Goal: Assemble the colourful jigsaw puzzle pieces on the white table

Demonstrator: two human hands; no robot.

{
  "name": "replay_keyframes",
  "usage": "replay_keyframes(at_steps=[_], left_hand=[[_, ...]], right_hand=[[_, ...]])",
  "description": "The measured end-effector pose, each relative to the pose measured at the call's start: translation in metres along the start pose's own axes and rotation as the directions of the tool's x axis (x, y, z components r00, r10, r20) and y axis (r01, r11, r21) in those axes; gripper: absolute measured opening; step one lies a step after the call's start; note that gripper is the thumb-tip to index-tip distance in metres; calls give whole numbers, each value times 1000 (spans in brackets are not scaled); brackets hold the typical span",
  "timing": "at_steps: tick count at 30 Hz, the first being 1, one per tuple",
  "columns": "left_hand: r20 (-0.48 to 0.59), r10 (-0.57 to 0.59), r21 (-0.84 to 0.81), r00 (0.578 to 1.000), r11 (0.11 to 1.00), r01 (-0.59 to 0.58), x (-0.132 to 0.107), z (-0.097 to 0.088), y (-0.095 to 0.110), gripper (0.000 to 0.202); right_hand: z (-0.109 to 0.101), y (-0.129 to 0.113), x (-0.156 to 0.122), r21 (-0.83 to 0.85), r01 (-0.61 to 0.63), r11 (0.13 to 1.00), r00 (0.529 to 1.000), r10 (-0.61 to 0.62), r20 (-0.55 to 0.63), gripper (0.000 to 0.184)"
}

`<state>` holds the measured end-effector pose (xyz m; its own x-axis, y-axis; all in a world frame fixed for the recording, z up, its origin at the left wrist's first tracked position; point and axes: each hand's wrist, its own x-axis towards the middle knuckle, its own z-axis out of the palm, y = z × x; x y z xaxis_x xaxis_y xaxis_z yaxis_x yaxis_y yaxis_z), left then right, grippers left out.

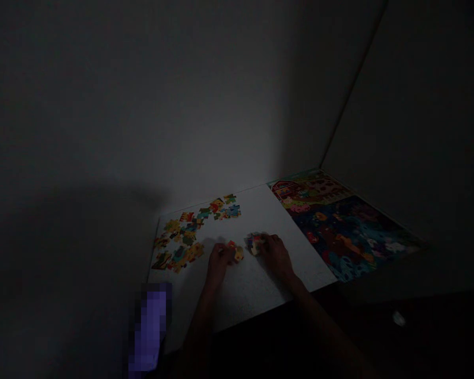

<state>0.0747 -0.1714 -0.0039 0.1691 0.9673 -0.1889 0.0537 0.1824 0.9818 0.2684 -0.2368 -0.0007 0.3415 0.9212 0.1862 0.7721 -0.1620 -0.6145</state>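
Note:
In dim light, my left hand point(219, 256) pinches a yellow and red jigsaw puzzle piece point(237, 255) above the white tabletop point(245, 295). Across a small gap to its right, my right hand point(274, 251) has its fingers closed on another jigsaw puzzle piece point(253, 243) with dark, red and pale patches. The two pieces are apart. On the left part of the table lie several loose puzzle pieces point(188, 231), mostly yellow, teal and orange. More of them point(233, 210) lie at the back. The darkness hides fine detail of my fingers.
Two assembled, colourful puzzles cover the right side: a farm picture point(308, 189) at the back and a dark blue animal scene point(339, 237) in front. A pale wall point(221, 105) rises behind the table. A blurred purple screen-like shape point(152, 326) stands at lower left.

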Motion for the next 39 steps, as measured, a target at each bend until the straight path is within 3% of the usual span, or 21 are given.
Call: replay_keyframes(at_steps=[4,8,14,23,31,34,36,39], left_hand=[[-22,-26,-126,999,992,23,-2,23,-3,53],[-72,12,-148,997,989,-23,-10,39,0,51],[-124,58,-45,991,997,-64,-18,44,1,45],[-10,51,86,999,995,-50,-10,37,3,51],[-19,250,305,968,923,-233,-34,61,-3,17],[-78,339,431,938,860,-274,-41,67,-6,22],[-101,425,594,899,751,-289,-42,69,-9,32],[-20,488,782,873,552,-290,-40,71,-15,40]], right_hand=[[-1,-1,1,-7,-18,1000,1000,18,14,31],[-2,-2,1,-8,-23,1000,1000,23,17,34],[-1,-1,1,-2,-5,1000,1000,5,10,35],[0,-1,0,6,-25,1000,1000,25,0,31],[-2,0,1,48,1,999,1000,1,-23,33],[-2,-2,-1,50,38,998,999,-36,-38,35],[-2,-1,-1,37,52,998,998,-50,-39,40],[-1,3,-1,33,84,996,996,-83,-37,41]])
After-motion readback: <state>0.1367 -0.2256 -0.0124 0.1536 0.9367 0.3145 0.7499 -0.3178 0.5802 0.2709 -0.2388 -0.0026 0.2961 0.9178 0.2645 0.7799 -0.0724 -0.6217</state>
